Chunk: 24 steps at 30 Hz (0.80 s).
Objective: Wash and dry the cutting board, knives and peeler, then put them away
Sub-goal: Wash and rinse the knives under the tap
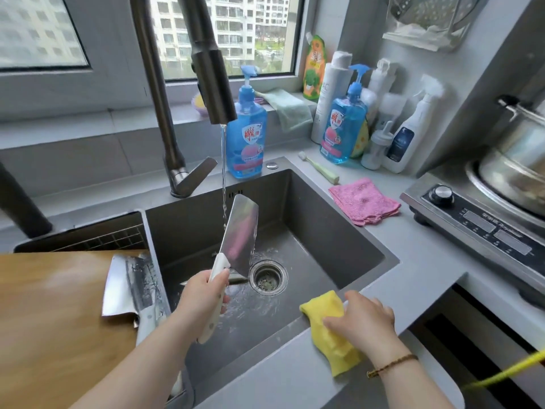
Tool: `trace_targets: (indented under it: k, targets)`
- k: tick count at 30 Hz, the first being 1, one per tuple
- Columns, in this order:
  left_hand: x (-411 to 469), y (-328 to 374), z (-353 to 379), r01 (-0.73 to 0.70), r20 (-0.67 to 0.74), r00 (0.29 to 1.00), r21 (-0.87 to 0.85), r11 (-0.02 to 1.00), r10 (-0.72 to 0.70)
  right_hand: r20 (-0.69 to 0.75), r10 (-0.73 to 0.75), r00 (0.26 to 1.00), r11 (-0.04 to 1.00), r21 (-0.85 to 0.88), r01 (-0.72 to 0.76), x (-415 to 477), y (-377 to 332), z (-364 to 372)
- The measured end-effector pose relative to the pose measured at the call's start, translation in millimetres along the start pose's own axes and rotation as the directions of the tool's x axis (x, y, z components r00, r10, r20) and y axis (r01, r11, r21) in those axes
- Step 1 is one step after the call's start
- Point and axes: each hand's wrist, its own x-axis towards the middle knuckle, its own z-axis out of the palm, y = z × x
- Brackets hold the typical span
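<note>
While the tap runs, I log the near field first. Low in the frame the two hands are apart. The right hand (pixel 361 323), lower right, is bent over a yellow cloth (pixel 327 314) that drapes over the front rim of the sink (pixel 324 225); the cloth is soft, napped and crumpled, and I judge it is parked within reach for wiping. The left hand (pixel 203 293), lower centre, is wrapped round the smooth white riveted handle of a cleaver (pixel 240 231). Its broad, mirror-bright blade is raised and tilted into the water stream (pixel 223 172), presumably so the rinse water sheets off into the basin.

At lower left the cutting board (pixel 53 320), matte honey-coloured wood, bridges the sink's left edge. A second cleaver (pixel 121 287) lies flat on it, blade wet and speckled, probably waiting its turn. I cannot find the peeler.

Mid-frame, the basin is brushed grey steel with a round strainer drain (pixel 267 277). Farther back stands the dark tubular faucet (pixel 211 84). A fuzzy pink cloth (pixel 364 202) lies folded on the counter at centre right.
</note>
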Motion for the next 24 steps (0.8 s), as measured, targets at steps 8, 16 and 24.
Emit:
trace_targets:
  k: [8,16,24]
  targets:
    - [-12.9,-4.4,-25.3,0.061,-0.002,0.998,-0.086,0.994,-0.062,0.052,0.012,0.999,0.959,0.284,-0.027,5.2,-18.1,-7.1]
    - [-24.1,-9.2,-46.6,0.103,-0.009,0.994,-0.237,0.966,-0.108,-0.285,-0.293,0.913,0.729,0.551,0.406,18.8,-104.1,-8.6]
    - [-24.8,-17.5,-64.2,0.144,-0.011,0.987,-0.348,0.926,-0.157,-0.435,-0.789,0.433,0.504,-0.055,0.862,31.0,-207.3,7.4]
